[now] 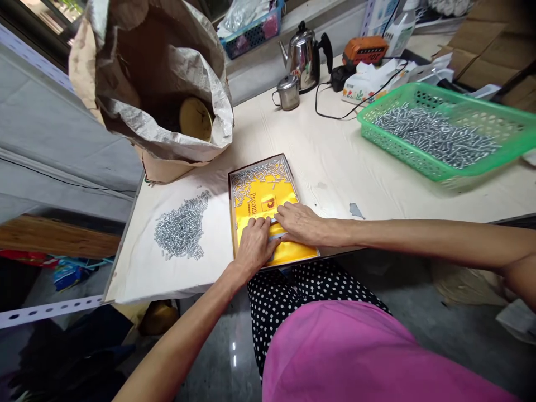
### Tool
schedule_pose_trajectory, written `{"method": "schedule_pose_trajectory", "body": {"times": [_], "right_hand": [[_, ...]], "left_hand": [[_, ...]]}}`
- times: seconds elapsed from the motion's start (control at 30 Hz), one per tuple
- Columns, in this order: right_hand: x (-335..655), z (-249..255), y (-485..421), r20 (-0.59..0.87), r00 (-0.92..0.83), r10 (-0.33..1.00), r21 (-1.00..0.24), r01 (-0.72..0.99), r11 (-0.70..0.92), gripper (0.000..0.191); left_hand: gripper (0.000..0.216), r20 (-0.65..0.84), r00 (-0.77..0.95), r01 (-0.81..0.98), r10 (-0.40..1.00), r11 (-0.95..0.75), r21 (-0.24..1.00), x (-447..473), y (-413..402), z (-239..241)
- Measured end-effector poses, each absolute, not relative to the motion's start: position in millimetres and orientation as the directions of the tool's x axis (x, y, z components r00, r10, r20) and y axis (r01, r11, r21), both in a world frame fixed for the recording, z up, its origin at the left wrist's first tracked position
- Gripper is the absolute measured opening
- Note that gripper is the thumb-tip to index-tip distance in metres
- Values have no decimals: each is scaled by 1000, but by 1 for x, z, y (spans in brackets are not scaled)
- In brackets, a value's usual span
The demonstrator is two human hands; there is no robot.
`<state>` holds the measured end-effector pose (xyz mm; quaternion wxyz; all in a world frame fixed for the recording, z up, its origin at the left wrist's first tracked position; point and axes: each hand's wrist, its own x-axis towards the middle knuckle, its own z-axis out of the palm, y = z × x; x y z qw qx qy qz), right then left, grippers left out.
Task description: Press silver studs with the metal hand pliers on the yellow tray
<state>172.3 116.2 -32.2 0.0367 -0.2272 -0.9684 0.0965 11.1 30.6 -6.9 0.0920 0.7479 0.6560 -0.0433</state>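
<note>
Head view: shallow yellow tray at the near edge of the pale surface, long axis running away from the body, far end leaning slightly left and packed with small metal pins. On its near half, left hand and right hand side by side, palms down, fingers stretched nearly flat against the yellow liner, clasping nothing visible. Loose heap of pins just left of the tray; green basket of more pins well apart at far right.
</note>
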Motion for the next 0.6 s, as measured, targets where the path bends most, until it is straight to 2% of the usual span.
{"method": "schedule_pose_trajectory", "body": {"times": [0.1,0.23,0.4,0.47,0.53,0.6], "right_hand": [[168,-29,116,-50,-909,414,-231,414,881,17],[165,-31,115,-95,-921,379,-262,390,883,15],[164,-35,113,-120,-908,402,-213,420,882,22],[166,-36,113,-88,-913,398,-217,407,887,27],[170,-36,114,-27,-927,375,-222,372,901,37],[174,-34,116,19,-933,358,-215,346,913,42]], "left_hand": [[30,-199,87,994,976,-71,87,13,26,-4],[20,-205,53,991,977,-26,131,14,24,-4],[19,-210,55,987,976,-21,162,16,23,-7],[21,-192,73,982,979,-37,184,11,21,-10],[34,-115,99,973,989,-71,221,-1,20,-11],[40,-7,54,974,999,-51,222,-20,20,-9]]}}
